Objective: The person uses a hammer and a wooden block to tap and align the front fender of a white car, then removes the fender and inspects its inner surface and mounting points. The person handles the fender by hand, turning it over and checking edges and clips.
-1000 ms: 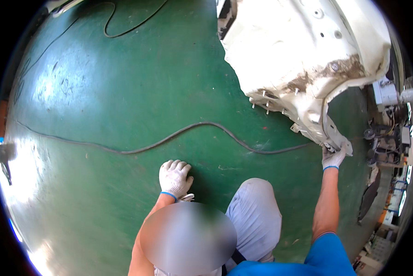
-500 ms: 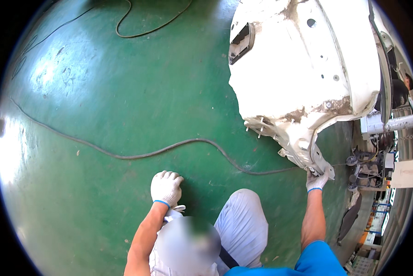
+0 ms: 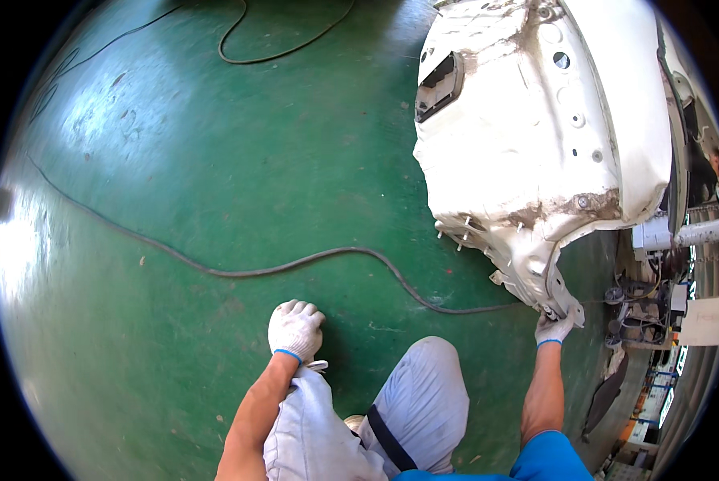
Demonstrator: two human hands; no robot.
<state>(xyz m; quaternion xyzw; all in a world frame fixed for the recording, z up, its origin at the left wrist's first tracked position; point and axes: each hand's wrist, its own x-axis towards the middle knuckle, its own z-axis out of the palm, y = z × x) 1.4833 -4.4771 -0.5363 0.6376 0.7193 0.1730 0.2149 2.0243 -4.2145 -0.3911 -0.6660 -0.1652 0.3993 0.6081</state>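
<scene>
Gripping the lowest corner of a white car body panel (image 3: 535, 144), the right hand (image 3: 553, 327) had its gloved fingers (image 3: 563, 322) curled shut on the metal bracket (image 3: 558, 303) that jutted from that corner. The left hand (image 3: 295, 329), in a white knit glove with a blue cuff, rested knuckles-up on the green floor (image 3: 215, 160), its fingers (image 3: 305, 310) bent loosely and held close together; whether anything lay under them could not be told.

The panel filled the upper right of the view, its long axis running from the top edge down and slightly rightward, narrowing to the point where the right hand held it. Its rusty, ragged lower edge faced the person, with a row of small studs (image 3: 463, 232) sticking out toward the floor, and a dark rectangular opening (image 3: 439, 84) sat near its upper left edge.

A thin dark cable (image 3: 239, 272) snaked across the floor from the left and ran to the foot of the panel, passing just beyond the left hand. The person's knees in pale grey trousers (image 3: 423, 401) lay between the two forearms. Cluttered equipment (image 3: 648, 321) stood at the far right.
</scene>
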